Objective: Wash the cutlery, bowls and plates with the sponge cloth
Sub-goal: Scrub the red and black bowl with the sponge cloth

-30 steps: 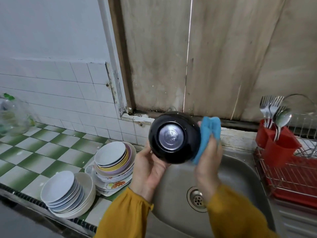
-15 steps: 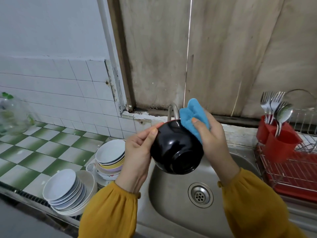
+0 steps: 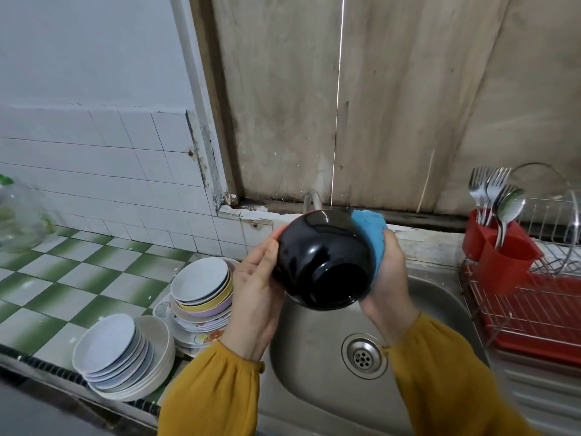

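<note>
over sink point(image 3: 314, 391), bowl point(image 3: 317, 262) held, cloth point(image 3: 372, 228) seemingly pressed

A green-and-white checked tile counter point(image 3: 63, 278) fills the left of the frame. At lower left a tilted stack of white plates point(image 3: 107, 344) rests on it, and just beside that, toward the centre, a taller stack of mixed bowls and plates point(image 3: 201, 281). A glass jar point(image 3: 19, 215) stands at the far left edge.
</note>
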Motion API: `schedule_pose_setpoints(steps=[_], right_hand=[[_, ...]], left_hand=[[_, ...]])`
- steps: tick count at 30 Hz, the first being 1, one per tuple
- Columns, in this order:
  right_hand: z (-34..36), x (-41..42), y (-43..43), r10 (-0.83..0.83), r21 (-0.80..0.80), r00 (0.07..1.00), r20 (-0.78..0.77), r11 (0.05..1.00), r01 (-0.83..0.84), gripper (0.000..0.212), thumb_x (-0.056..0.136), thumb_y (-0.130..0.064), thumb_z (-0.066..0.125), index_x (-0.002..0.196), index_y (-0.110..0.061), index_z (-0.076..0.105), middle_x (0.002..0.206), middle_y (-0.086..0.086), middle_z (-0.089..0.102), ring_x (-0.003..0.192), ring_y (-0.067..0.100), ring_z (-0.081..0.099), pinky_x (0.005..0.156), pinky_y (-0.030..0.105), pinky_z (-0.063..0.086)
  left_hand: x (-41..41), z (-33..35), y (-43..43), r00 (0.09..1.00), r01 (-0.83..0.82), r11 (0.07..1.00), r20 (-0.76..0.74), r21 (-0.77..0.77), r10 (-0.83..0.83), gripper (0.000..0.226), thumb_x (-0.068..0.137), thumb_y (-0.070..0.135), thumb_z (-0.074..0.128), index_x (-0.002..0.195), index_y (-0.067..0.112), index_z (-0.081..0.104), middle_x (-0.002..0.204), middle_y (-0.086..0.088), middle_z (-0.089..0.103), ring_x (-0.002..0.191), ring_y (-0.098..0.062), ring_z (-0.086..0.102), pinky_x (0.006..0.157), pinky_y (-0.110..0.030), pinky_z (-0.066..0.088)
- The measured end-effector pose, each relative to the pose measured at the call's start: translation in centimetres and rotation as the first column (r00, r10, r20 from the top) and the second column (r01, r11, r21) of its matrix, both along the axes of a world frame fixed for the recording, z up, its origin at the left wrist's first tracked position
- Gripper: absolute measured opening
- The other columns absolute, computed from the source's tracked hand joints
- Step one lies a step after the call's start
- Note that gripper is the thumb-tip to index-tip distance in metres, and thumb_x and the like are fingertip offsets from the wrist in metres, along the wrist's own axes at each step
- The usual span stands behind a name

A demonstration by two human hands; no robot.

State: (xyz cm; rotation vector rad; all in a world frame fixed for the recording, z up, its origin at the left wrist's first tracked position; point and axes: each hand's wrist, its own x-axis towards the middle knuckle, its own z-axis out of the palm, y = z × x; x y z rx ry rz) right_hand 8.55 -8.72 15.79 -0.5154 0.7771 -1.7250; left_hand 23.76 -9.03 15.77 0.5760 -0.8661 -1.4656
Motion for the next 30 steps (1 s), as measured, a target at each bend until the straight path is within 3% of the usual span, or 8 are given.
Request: schedule_pose_setpoints(steps=[2,5,10,14,17,20,25,30], right_hand=[[0.4,-0.3,-0.2,-0.100,-0.053,0.995,0.005,0.994,0.100,0.031,0.100,-0.033,0.046,0.106,-0.011,0.068,0.087,0.004,0.072,0.080,0.021,0.069,0.063,0.027,0.056],[1.3,-1.0,-0.3,-0.314,-0.194,0.914,-0.258,0.943,0.269,0.020,0.087,-0.031,0.060,0.088,-0.014,0.069,0.070,-0.004,0.068,0.068,0.014,0.065,0.057,0.023,0.052],[1.8,-0.1,0.5,-0.285,-0.469,0.696,-0.659,0.879,-0.084,0.018,0.077,-0.037,0.060,0.088,-0.025,0.067,0.073,-0.014,0.067,0.070,0.002,0.062,0.063,0.017,0.049],[2.6,0.3,0.3,-0.140,-0.314,0.740,-0.658,0.944,-0.102,0.026,0.074,-0.047,0.059,0.083,-0.026,0.072,0.076,-0.004,0.067,0.071,0.012,0.064,0.060,0.026,0.050],[2.8,0.6,-0.1,-0.270,-0.306,0.621,-0.736,0.951,0.051,0.017,0.078,-0.043,0.059,0.080,-0.027,0.065,0.088,0.002,0.058,0.076,0.011,0.058,0.068,0.026,0.046],[2.5,1.0,0.1,-0.323,-0.337,0.469,-0.822,0.940,0.056,0.021,0.078,-0.037,0.062,0.098,-0.033,0.057,0.083,0.004,0.057,0.075,0.010,0.057,0.069,0.023,0.047],[1.1,2.3,-0.1,-0.303,-0.275,0.316,-0.899,0.953,0.131,0.020,0.078,-0.028,0.076,0.081,-0.024,0.058,0.073,-0.003,0.063,0.072,0.010,0.059,0.069,0.028,0.047],[0.4,3.3,0.2,0.065,-0.142,0.513,-0.856,0.924,-0.354,0.030,0.081,0.011,0.060,0.097,-0.014,0.065,0.085,-0.004,0.073,0.084,0.006,0.068,0.079,0.022,0.051]], left_hand=[[0.0,-0.2,-0.1,0.991,-0.025,0.998,0.134,0.054,0.018,0.026,0.094,0.017,0.051,0.113,0.014,0.068,0.102,-0.001,0.074,0.100,-0.017,0.066,0.081,-0.032,0.057],[0.7,0.3,-0.3,0.899,-0.019,0.969,0.429,0.246,-0.092,0.029,0.096,0.036,0.052,0.099,0.015,0.071,0.093,-0.004,0.073,0.094,-0.022,0.065,0.068,-0.034,0.055],[0.9,1.6,-0.1,0.805,0.304,0.822,0.332,0.482,-0.492,0.077,0.070,0.078,0.056,0.117,0.018,0.066,0.114,-0.011,0.071,0.105,-0.035,0.068,0.087,-0.055,0.055],[1.0,0.2,0.2,0.901,0.226,0.922,0.293,0.314,-0.321,0.105,0.035,0.062,0.090,0.126,0.020,0.056,0.125,-0.011,0.064,0.112,-0.033,0.063,0.080,-0.059,0.056],[1.0,-0.8,0.3,0.897,0.120,0.990,0.420,0.074,-0.140,0.131,0.010,0.056,0.094,0.129,0.030,0.047,0.123,-0.002,0.062,0.112,-0.020,0.063,0.081,-0.048,0.057],[1.2,-1.1,0.5,0.817,0.072,0.977,0.574,-0.200,0.057,0.131,0.019,0.047,0.097,0.136,0.026,0.041,0.125,0.009,0.061,0.116,-0.008,0.060,0.098,-0.032,0.049],[0.9,-0.7,0.9,0.679,0.111,0.871,0.676,-0.479,0.286,0.124,0.036,0.032,0.099,0.142,0.022,0.035,0.137,0.009,0.049,0.129,-0.007,0.047,0.105,-0.020,0.038],[2.0,-0.4,0.2,0.588,0.174,0.805,0.716,-0.567,0.377,0.124,0.037,0.033,0.099,0.142,0.028,0.033,0.137,0.008,0.044,0.131,-0.012,0.044,0.106,-0.019,0.036]])
